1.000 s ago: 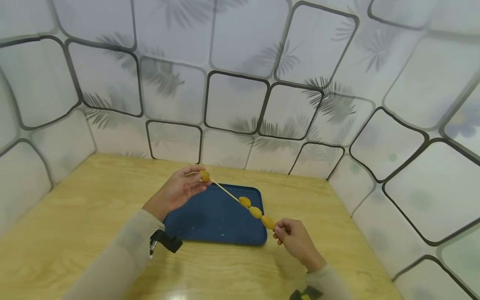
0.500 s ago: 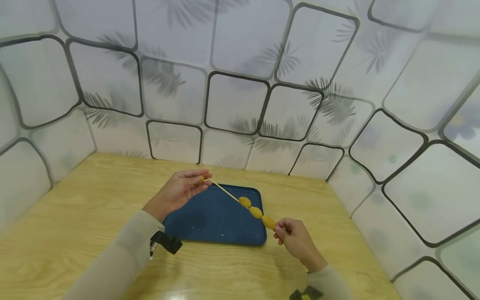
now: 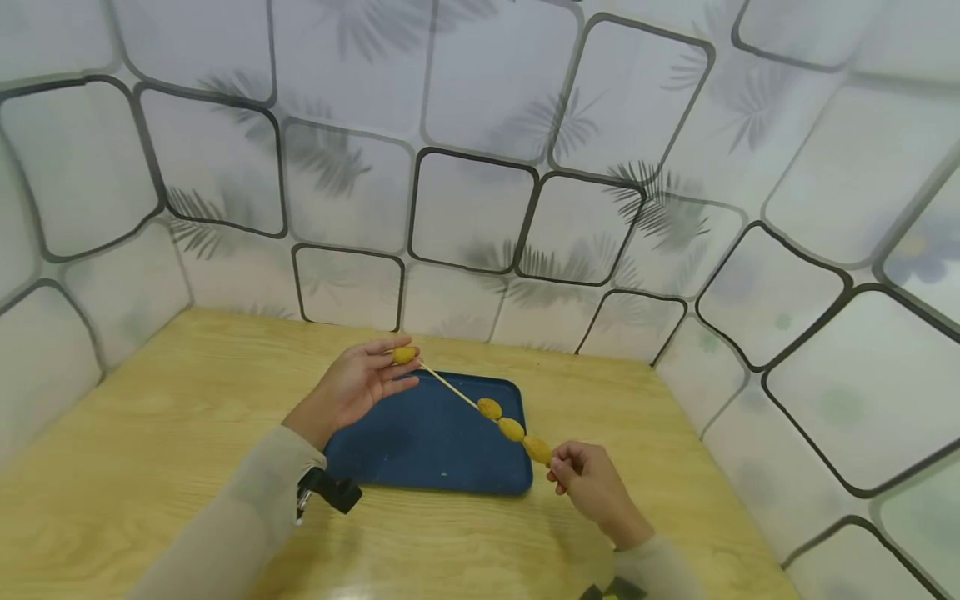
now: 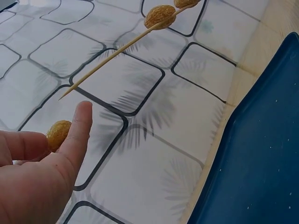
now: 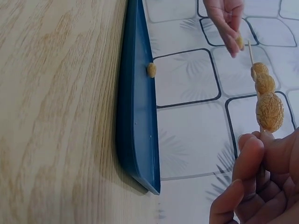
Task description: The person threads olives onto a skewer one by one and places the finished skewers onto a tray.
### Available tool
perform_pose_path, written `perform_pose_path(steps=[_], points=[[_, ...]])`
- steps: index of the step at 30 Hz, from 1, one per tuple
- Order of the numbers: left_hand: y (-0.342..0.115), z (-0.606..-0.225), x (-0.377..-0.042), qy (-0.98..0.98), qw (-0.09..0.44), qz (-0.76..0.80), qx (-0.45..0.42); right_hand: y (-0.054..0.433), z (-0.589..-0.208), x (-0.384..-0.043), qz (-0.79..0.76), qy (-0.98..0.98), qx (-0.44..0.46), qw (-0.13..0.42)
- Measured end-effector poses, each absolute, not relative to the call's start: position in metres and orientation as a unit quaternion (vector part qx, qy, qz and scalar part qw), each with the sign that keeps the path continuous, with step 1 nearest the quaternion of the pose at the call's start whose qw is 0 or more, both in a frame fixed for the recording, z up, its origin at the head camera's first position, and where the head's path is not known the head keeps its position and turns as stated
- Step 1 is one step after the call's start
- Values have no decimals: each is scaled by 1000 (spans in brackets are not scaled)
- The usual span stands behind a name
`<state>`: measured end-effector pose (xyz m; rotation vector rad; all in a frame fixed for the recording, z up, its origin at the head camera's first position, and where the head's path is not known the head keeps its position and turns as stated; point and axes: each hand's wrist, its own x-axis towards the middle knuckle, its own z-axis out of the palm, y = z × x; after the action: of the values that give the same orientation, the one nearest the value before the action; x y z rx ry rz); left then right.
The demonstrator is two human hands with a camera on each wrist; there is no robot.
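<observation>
My left hand [image 3: 360,385] pinches an oval, wrinkled golden-brown ball [image 4: 58,134] between thumb and fingers, with one finger held out straight. A thin bamboo skewer [image 4: 110,57] has its bare pointed tip near this ball, with a gap between them in the left wrist view. Three similar balls [image 3: 512,429] are threaded in a row on the skewer's lower part. My right hand [image 3: 594,483] grips the skewer's near end just below the lowest threaded ball [image 5: 269,112]. The skewer slants above the blue tray [image 3: 442,454].
Another loose ball [image 5: 151,70] lies at the tray in the right wrist view; the head view does not show it. The tray stands on a light wooden table [image 3: 600,400]. Patterned white walls [image 3: 472,208] enclose the table's back and sides.
The fingers of my left hand have shifted on the ball; half a second ago they mostly covered it, and now it shows again. My right hand and the skewer have stayed nearly still.
</observation>
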<state>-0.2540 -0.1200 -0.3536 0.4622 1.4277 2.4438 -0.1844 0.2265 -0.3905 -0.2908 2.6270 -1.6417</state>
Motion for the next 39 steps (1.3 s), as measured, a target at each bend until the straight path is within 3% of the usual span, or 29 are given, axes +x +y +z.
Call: perform_pose_path(steps=[23, 39], points=[[-115, -363, -252, 457, 98, 853, 233, 224, -390, -183, -528, 838, -137, 10], [-99, -363, -239, 446, 76, 883, 124, 225, -395, -184, -526, 843, -108, 25]])
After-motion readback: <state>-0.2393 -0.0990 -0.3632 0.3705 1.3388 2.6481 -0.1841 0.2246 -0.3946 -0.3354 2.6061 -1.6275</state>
